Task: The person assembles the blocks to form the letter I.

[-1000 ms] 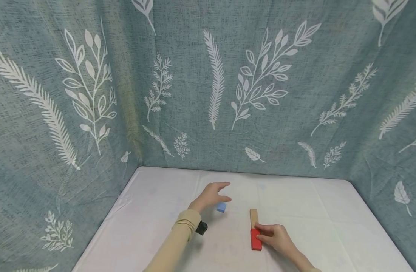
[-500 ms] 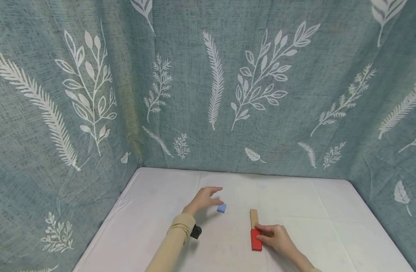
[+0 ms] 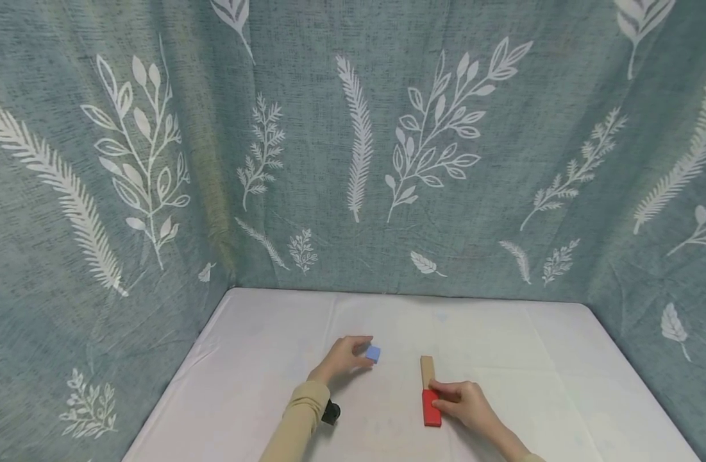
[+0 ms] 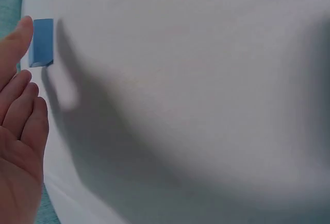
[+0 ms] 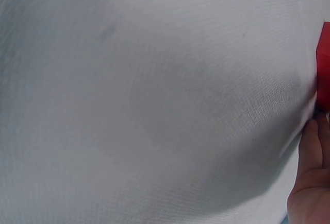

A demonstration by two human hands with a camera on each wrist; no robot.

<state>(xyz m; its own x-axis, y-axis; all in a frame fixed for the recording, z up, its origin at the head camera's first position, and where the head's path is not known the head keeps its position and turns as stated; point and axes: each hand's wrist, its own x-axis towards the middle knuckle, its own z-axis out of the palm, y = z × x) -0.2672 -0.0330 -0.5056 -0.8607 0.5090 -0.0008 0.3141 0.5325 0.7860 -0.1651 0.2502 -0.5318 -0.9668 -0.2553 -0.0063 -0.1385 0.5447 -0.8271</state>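
Note:
My left hand [image 3: 341, 357] reaches over the white table from the left. Its thumb and index finger stand spread around a small blue block [image 3: 372, 354], a gap showing at the far fingertip. In the left wrist view one digit overlaps the edge of the blue block [image 4: 43, 42]; contact cannot be told. To the right, my right hand [image 3: 467, 405] holds a red block [image 3: 431, 409] by its right side with thumb and index finger. A plain wooden block [image 3: 427, 371] lies end to end with the red one. Only part of the red block [image 5: 324, 69] shows in the right wrist view.
A white cloth covers the table [image 3: 503, 346]. Green-blue curtains [image 3: 422, 128] with white leaf prints hang behind it and along both sides. A black wrist camera [image 3: 331, 412] sits under the left sleeve.
My left hand has drawn back toward me and lowered, so that its fingers now surround the blue block. The right hand stays in place at the red block. The head view has shifted slightly.

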